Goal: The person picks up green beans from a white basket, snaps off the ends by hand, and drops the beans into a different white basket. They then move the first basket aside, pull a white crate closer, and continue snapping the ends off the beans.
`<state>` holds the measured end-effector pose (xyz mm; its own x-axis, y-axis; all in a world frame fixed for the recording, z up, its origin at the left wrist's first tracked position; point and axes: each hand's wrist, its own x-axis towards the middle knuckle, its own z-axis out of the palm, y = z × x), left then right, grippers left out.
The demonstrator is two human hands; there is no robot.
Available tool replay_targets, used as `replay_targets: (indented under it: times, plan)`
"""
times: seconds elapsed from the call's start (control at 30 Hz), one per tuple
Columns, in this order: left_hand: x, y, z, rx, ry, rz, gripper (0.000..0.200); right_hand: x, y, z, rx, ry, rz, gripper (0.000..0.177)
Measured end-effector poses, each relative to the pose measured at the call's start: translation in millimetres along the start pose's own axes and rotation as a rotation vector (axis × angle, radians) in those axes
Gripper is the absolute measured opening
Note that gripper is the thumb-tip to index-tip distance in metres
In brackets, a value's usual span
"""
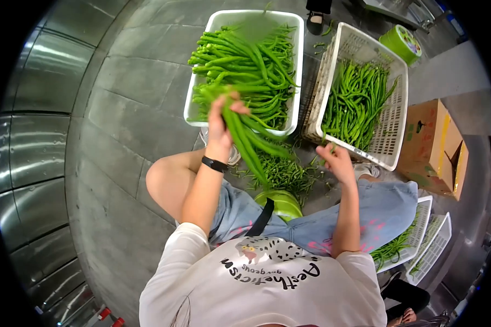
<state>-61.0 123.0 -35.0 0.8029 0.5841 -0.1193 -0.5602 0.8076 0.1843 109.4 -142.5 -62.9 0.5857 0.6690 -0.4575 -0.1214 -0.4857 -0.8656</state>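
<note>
Long green peppers (251, 143) hang in a bunch from my left hand (223, 117), whose fingers are wrapped round them. Beneath and beyond that hand is a white tub (299, 65) heaped with long green peppers (245, 60). My right hand (335, 161) is bent with its fingertips together, near the front corner of a white slatted crate (401, 117) of green peppers (357, 103). What its fingertips pinch, if anything, is too small to make out. Between my legs lies a pile of small green stems or trimmings (283, 171).
A green stool (281, 204) is under me. Right of the crate stand a cardboard box (423, 139) and a green round container (401, 44). More white crates (433, 245) sit at lower right. Another person's shoe (315, 23) shows at the top, and another person's dark-clothed leg (406, 294) at lower right.
</note>
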Motion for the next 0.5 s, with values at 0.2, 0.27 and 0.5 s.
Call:
replay_targets:
  times: [0.2, 0.27, 0.5]
  plan:
    - [9, 37, -3, -0.234, -0.025, 0.179, 0.022, -10, 39, 21, -0.934, -0.295, 0.064, 0.048]
    - [10, 38, -8, -0.203, 0.007, 0.201, 0.021, -12, 37, 24, -0.763, -0.292, -0.057, 0.046]
    - [-4, 17, 16, -0.333, -0.300, -0.026, 0.038, -24, -46, 54, -0.419, 0.185, -0.729, 0.057]
